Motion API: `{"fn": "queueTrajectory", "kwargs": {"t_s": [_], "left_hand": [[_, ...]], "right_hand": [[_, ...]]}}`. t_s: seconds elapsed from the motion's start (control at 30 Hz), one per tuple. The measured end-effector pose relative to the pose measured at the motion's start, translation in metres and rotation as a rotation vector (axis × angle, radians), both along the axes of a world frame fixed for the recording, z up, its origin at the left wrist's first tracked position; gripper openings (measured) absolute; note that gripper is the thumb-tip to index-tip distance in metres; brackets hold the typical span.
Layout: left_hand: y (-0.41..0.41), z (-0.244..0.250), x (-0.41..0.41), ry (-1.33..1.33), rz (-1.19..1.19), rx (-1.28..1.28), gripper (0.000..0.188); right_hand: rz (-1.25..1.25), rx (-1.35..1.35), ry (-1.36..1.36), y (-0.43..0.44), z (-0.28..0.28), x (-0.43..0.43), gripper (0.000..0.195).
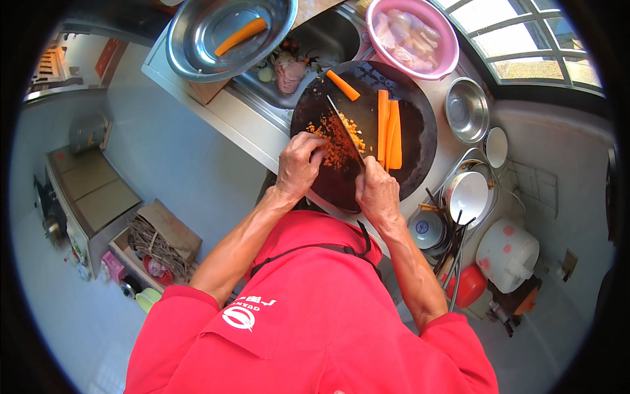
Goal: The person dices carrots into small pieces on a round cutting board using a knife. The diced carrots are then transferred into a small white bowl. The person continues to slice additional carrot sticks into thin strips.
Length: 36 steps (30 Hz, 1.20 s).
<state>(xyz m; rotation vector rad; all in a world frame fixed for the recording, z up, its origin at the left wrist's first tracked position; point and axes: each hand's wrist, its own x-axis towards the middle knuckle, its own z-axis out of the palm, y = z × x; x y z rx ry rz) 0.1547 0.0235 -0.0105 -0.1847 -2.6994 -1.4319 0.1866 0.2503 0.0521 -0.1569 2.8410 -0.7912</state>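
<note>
My right hand [378, 189] is closed around the handle of a kitchen knife [346, 129], whose blade stands on edge over a round dark chopping board [418, 123]. Finely chopped carrot [334, 143] lies on both sides of the blade. My left hand [301, 165] is at the board's left edge, fingers bent, its fingertips at the chopped carrot; whether it pinches any bits cannot be told. Several long carrot slices [389, 130] lie side by side on the right of the board, and one carrot piece [343, 85] lies near its far edge.
Beyond the board are a steel basin [179, 54] holding a carrot piece, a sink [339, 37] with food scraps, and a pink basin [450, 59] of raw meat. A steel bowl [466, 109], stacked bowls [467, 197] and chopsticks [457, 241] stand at the right.
</note>
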Motion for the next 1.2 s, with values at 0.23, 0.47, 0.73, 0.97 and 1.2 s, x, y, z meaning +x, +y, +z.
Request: {"fn": "queueTrajectory", "kwargs": {"t_s": [0.23, 0.47, 0.73, 0.97, 1.2], "left_hand": [[0.003, 0.006, -0.001, 0.055, 0.031, 0.046, 0.021], [-0.012, 0.008, 0.012, 0.0, 0.017, -0.085, 0.019], [-0.016, 0.005, 0.012, 0.007, 0.039, -0.019, 0.014], [-0.021, 0.005, 0.02, 0.003, 0.024, -0.013, 0.016], [-0.022, 0.002, 0.022, -0.001, 0.05, 0.036, 0.016]], "right_hand": [[0.016, -0.012, -0.049, 0.001, 0.012, 0.005, 0.017], [0.061, -0.039, -0.036, -0.005, 0.006, 0.017, 0.019], [0.113, -0.015, -0.033, -0.021, 0.006, 0.021, 0.019], [0.125, -0.038, -0.062, -0.024, 0.01, 0.024, 0.018], [0.126, -0.025, -0.096, -0.026, 0.009, 0.026, 0.017]]}}
